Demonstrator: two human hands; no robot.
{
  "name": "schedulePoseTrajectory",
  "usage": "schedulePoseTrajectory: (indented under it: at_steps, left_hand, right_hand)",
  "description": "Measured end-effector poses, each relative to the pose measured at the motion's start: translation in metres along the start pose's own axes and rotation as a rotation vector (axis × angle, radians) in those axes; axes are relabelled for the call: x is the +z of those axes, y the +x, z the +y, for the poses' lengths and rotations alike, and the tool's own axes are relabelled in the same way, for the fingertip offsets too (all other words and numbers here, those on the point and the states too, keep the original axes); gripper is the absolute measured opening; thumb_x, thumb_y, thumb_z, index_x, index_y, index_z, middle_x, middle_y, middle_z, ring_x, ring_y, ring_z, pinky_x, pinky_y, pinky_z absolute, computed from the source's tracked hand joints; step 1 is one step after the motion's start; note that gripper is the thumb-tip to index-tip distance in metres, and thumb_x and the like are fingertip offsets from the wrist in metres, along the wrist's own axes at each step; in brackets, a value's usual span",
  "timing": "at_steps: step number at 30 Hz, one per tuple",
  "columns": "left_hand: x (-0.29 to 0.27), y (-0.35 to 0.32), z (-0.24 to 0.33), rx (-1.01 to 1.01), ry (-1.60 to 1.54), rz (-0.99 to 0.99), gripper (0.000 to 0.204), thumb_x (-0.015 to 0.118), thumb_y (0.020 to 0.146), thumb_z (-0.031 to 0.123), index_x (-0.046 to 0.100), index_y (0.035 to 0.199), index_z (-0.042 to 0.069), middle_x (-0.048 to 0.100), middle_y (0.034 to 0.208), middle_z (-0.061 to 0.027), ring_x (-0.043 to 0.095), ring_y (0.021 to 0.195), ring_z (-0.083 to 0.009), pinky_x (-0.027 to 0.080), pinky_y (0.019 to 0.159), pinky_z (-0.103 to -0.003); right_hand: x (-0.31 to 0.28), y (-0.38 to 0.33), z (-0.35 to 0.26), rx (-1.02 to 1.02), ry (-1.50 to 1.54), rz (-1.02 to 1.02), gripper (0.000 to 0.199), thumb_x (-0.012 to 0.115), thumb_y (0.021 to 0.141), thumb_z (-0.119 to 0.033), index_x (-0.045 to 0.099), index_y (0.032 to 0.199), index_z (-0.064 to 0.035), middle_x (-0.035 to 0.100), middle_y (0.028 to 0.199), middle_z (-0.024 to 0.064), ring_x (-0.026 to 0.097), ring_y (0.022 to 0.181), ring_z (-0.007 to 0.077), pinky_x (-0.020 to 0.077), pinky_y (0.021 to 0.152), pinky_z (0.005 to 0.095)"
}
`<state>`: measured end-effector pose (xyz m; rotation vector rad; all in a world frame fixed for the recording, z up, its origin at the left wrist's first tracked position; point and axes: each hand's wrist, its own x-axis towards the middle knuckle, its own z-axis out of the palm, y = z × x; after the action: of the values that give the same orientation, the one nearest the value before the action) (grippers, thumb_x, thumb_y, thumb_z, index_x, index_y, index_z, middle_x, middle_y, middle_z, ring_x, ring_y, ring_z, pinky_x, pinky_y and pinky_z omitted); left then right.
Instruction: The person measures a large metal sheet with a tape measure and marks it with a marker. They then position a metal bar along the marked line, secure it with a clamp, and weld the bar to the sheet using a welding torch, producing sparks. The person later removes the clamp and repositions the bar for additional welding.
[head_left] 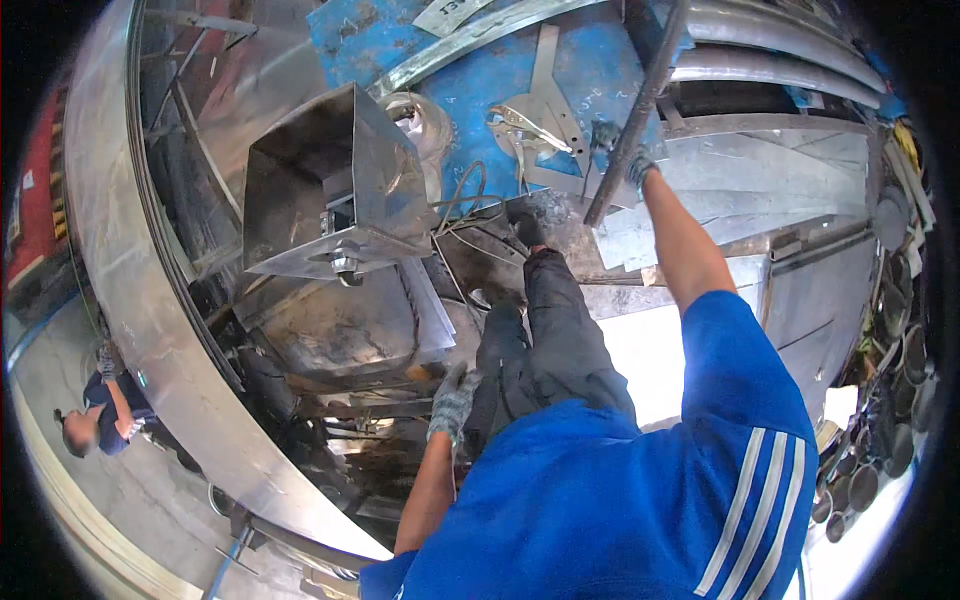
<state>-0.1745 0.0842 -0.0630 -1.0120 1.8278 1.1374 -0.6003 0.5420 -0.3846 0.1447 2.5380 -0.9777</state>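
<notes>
I look down my own blue shirt and dark trousers at my boots on stained metal sheet. My right hand, in a grey glove, is raised and shut on a long dark steel bar that slants up toward the top edge. My left hand, also gloved, hangs by my left thigh with fingers loosely curled; whether it holds anything is unclear. A square stainless steel hopper stands open just ahead on my left, with locking pliers lying on a blue surface beyond my feet.
A large curved stainless steel wall sweeps down the left. Loose cables trail near my boots. Flat steel sheets and curved strips lie on the right. Round metal discs are stacked at the far right. Another person crouches on the floor at lower left.
</notes>
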Motion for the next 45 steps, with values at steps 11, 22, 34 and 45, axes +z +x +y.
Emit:
schedulePoseTrajectory:
  at_steps: [11, 22, 34, 45]
  left_hand:
    - [0.006, -0.023, -0.137, 0.015, -0.149, 0.033, 0.046, 0.067, 0.100, 0.024, 0.056, 0.141, 0.005, 0.067, 0.129, -0.0110, 0.060, 0.122, -0.0231, 0.043, 0.109, -0.032]
    - [0.018, -0.021, -0.050, -0.074, -0.428, 0.034, 0.038, 0.062, 0.103, 0.017, 0.060, 0.138, 0.003, 0.067, 0.128, -0.0088, 0.061, 0.118, -0.0179, 0.046, 0.105, -0.031]
    - [0.025, 0.004, 0.007, 0.258, 0.317, -0.008, 0.036, 0.062, 0.103, 0.018, 0.061, 0.133, -0.001, 0.069, 0.127, -0.0110, 0.062, 0.117, -0.0217, 0.047, 0.105, -0.032]
    - [0.058, 0.068, 0.027, 0.179, -0.503, -0.299, 0.039, 0.050, 0.105, 0.014, 0.055, 0.142, 0.004, 0.056, 0.144, -0.0133, 0.052, 0.133, -0.0228, 0.040, 0.115, -0.034]
  right_hand:
    - [-0.064, -0.016, -0.076, -0.127, -0.347, 0.253, 0.039, 0.058, 0.094, -0.032, 0.067, 0.123, -0.0096, 0.071, 0.119, 0.0156, 0.066, 0.114, 0.0322, 0.0480, 0.103, 0.0439]
    - [-0.002, -0.124, -0.088, 0.041, -0.409, -0.049, 0.040, 0.058, 0.089, -0.032, 0.072, 0.116, -0.0061, 0.071, 0.119, 0.0203, 0.065, 0.113, 0.0391, 0.0492, 0.098, 0.0496]
    - [-0.073, -0.196, -0.140, -0.171, -0.497, -0.266, 0.052, 0.072, 0.086, -0.043, 0.067, 0.124, -0.0090, 0.071, 0.119, 0.0201, 0.068, 0.108, 0.0386, 0.0530, 0.092, 0.0479]
    - [-0.116, -0.292, -0.173, -0.148, -0.464, -0.378, 0.035, 0.075, 0.082, -0.036, 0.069, 0.106, -0.0111, 0.072, 0.099, 0.0160, 0.070, 0.095, 0.0365, 0.0543, 0.083, 0.0479]
